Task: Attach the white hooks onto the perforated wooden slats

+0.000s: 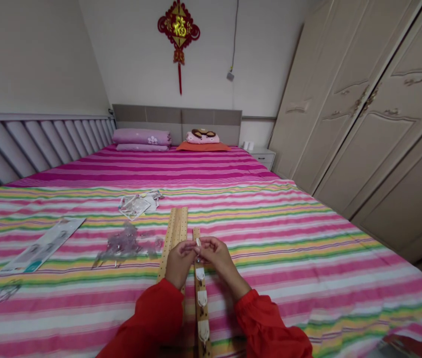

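Note:
My left hand point(180, 261) and my right hand point(216, 254) meet over a narrow wooden strip point(196, 231) with holes along it. Both sets of fingertips are closed around a small white hook point(198, 242), partly covered by the fingers. Nearer to me, three similar white hooks point(202, 298) with metal ends sit in a row on the same strip. Just left of it lie more perforated wooden strips point(175, 223), partly behind my left hand and red sleeve.
Left on the striped bed sheet point(270, 238) are crumpled clear bags of small metal parts point(125, 243), a pile of clear packets point(140, 204), a long package point(43, 246) and a clear, thin item point(5, 292). Folded bedding point(142, 136) lies by the headboard; wardrobes point(345, 109) stand at right.

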The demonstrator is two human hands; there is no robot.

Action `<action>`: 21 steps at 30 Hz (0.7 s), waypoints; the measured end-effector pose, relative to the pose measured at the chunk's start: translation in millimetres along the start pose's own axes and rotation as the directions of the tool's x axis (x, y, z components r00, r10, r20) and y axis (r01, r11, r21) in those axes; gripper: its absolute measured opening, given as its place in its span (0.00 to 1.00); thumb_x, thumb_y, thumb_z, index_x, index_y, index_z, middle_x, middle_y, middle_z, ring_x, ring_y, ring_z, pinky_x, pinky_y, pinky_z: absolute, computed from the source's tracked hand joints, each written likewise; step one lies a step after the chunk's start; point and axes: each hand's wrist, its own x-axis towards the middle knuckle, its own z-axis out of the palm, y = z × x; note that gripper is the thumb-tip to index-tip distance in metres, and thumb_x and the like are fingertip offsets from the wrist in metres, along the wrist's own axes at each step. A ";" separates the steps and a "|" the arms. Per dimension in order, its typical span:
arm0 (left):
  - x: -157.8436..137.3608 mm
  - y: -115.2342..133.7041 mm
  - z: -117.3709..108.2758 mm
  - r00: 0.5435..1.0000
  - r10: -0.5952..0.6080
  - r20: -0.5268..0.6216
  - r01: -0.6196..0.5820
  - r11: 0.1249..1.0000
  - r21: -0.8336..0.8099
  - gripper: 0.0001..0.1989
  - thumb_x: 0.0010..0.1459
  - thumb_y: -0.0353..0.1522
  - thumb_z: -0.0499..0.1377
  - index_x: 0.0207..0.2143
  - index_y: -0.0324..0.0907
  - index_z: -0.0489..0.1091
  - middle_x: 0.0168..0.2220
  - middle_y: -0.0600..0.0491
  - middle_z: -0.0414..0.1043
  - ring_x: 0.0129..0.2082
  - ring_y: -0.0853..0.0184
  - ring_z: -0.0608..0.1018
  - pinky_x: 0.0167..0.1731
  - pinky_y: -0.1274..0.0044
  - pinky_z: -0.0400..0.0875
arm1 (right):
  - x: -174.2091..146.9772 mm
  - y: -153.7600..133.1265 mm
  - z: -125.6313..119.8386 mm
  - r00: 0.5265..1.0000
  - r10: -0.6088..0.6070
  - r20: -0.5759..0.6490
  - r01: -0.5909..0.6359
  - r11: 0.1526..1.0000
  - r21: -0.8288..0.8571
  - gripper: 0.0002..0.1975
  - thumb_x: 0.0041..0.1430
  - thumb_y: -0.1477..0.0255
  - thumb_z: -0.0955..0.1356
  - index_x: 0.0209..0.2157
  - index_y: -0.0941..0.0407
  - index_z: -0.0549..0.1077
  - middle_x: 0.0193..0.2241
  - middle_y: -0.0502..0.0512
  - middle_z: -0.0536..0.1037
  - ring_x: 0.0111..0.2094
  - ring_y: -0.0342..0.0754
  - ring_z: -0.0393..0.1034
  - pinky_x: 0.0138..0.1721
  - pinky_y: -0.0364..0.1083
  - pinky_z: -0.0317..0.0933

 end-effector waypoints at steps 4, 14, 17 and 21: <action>-2.5 4.1 -1.6 0.999 -0.025 0.021 0.025 0.999 0.026 0.27 0.30 0.37 0.71 0.36 0.37 0.72 0.23 0.55 0.75 0.22 0.70 0.75 0.25 0.78 0.71 | 3.0 -0.7 -3.5 1.000 0.001 0.005 -0.001 0.999 -0.046 0.21 0.33 0.59 0.77 0.28 0.58 0.74 0.17 0.47 0.74 0.16 0.41 0.67 0.20 0.41 0.62; 3.4 -5.3 -5.9 0.938 -0.294 0.186 0.325 0.932 -0.164 0.20 0.27 0.36 0.74 0.24 0.36 0.74 0.23 0.53 0.75 0.23 0.75 0.74 0.29 0.82 0.69 | 12.8 -0.2 -10.0 1.000 -0.028 -0.011 0.028 0.998 -0.055 0.18 0.35 0.61 0.76 0.28 0.57 0.78 0.16 0.47 0.74 0.16 0.41 0.64 0.19 0.41 0.60; 9.4 -5.9 -8.2 0.933 -0.322 0.158 0.337 0.938 -0.080 0.20 0.28 0.37 0.73 0.26 0.36 0.75 0.21 0.53 0.74 0.22 0.75 0.73 0.26 0.82 0.69 | 16.6 3.2 -9.9 1.000 -0.016 -0.016 0.015 0.999 -0.029 0.16 0.35 0.63 0.76 0.28 0.57 0.79 0.15 0.48 0.74 0.18 0.42 0.66 0.21 0.42 0.61; 26.0 -3.5 -9.5 0.968 -0.215 0.131 0.217 0.976 0.000 0.21 0.32 0.37 0.72 0.30 0.36 0.76 0.21 0.55 0.73 0.21 0.76 0.73 0.25 0.83 0.67 | 27.8 3.9 -8.2 0.999 -0.019 -0.047 0.018 1.000 -0.019 0.16 0.35 0.65 0.76 0.28 0.59 0.78 0.15 0.47 0.74 0.17 0.42 0.65 0.21 0.42 0.60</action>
